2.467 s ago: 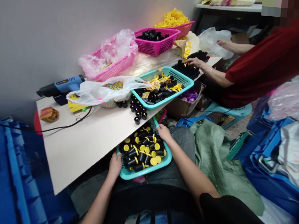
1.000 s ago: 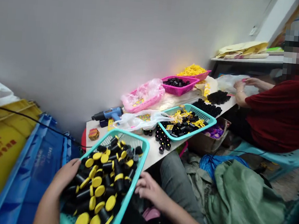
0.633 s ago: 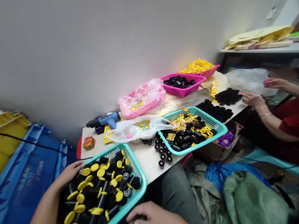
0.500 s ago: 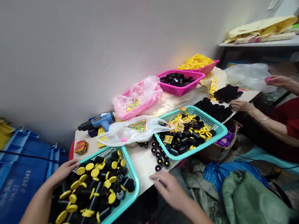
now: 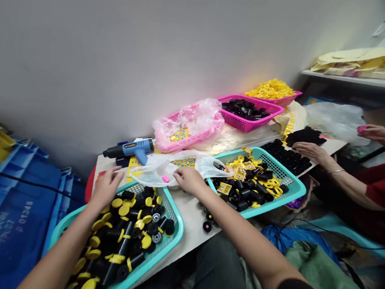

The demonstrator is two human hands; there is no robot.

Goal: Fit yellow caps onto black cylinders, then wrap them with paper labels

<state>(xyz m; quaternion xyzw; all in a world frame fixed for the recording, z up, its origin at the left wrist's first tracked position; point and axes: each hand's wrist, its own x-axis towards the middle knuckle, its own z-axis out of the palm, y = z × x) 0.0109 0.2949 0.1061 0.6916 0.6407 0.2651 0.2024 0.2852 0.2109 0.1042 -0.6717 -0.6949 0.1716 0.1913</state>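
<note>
My left hand (image 5: 107,187) is over the back left corner of the near turquoise basket (image 5: 177,213), fingers apart, with nothing visible in them. In that basket lie many black cylinders with yellow caps (image 5: 124,210). My right hand (image 5: 188,180) reaches across to the white plastic bag (image 5: 152,172), its fingers loosely bent and apart. Left of the fingertips, not touching them, lies a small pink piece (image 5: 165,178) on the bag. Small multicoloured beads (image 5: 183,162) fill part of the bag. The orange-red bundle is mostly hidden behind my left hand.
A blue heat gun (image 5: 133,149) lies behind my left hand. To the right stands a second turquoise basket (image 5: 296,187) of black and yellow parts. Pink baskets (image 5: 248,124) line the wall. A co-worker's hand (image 5: 309,151) rests by black pieces. Blue crates (image 5: 15,201) stand left.
My right hand has moved up and left from the table's front edge to the white bag. My left hand has risen off the basket rim toward the orange-red bundle. The view has shifted.
</note>
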